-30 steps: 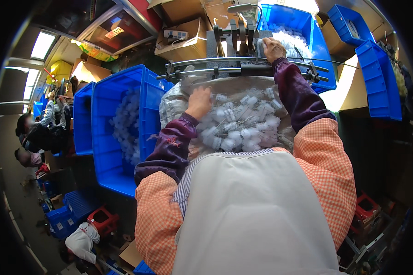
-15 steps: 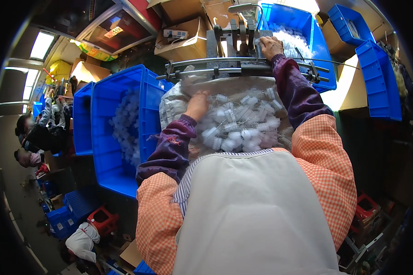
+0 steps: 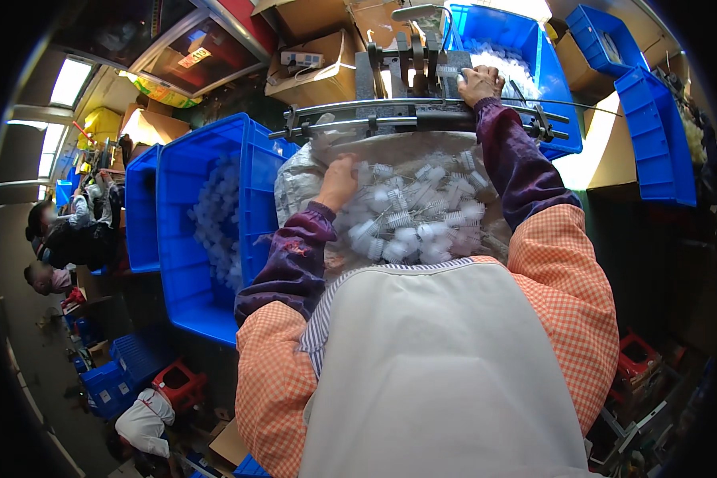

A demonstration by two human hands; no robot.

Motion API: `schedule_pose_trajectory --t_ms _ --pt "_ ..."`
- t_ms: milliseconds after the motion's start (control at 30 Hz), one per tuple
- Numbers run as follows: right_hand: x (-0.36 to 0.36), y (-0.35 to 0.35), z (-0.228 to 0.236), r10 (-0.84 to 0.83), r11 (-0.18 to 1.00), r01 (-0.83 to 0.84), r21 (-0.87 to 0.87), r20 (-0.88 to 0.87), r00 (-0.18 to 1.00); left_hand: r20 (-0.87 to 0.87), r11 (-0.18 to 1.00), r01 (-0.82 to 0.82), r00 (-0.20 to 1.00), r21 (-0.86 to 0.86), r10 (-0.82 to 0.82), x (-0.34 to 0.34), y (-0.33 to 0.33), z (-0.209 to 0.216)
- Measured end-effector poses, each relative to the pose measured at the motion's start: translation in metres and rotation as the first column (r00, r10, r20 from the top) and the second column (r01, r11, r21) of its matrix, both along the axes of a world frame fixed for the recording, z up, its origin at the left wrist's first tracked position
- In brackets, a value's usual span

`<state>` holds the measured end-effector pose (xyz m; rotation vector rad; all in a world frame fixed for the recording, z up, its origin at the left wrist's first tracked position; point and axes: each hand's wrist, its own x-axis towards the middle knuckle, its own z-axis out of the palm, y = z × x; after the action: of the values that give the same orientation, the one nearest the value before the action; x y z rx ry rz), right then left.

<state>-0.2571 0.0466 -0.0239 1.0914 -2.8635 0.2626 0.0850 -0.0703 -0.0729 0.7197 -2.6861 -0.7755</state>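
Note:
Small white bristle brushes [image 3: 422, 209] with thin wire stems lie in a loose heap on a grey plastic sheet [image 3: 299, 177] before me. At the heap's left edge is my left hand [image 3: 340, 182], its fingers curled together; what they may hold is hidden. My right hand [image 3: 482, 84] is farther off, at the right side of a dark metal machine [image 3: 414, 64]. Its fingers are closed at one white brush [image 3: 448, 71], which sticks out to the left of the fingertips. Metal rods [image 3: 374, 114] run across the machine's near side.
A blue bin [image 3: 203, 307] with many white pieces stands at my left. Behind my right hand, another blue bin [image 3: 551, 68] holds more brushes. An open cardboard box [image 3: 319, 80] sits beyond the machine at left. Other people [image 3: 80, 227] are at the far left.
My right hand has shifted slightly to the right and nearer, with the white brush now plainer beside its fingers. The left hand has moved slightly left and lower.

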Motion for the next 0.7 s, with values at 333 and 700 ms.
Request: schedule_pose_trajectory --t_ms 333,700 --pt "0.037 -0.041 -0.018 0.029 0.996 -0.040 -0.077 -0.139 0.990 -0.250 0.998 0.029 0.967 -0.058 -0.042 -0.010 0.008 0.043" --pt "0.018 -0.019 -0.013 0.053 0.997 -0.059 -0.046 -0.113 0.992 -0.289 0.988 0.013 0.957 0.156 0.033 -0.009 0.012 0.073"
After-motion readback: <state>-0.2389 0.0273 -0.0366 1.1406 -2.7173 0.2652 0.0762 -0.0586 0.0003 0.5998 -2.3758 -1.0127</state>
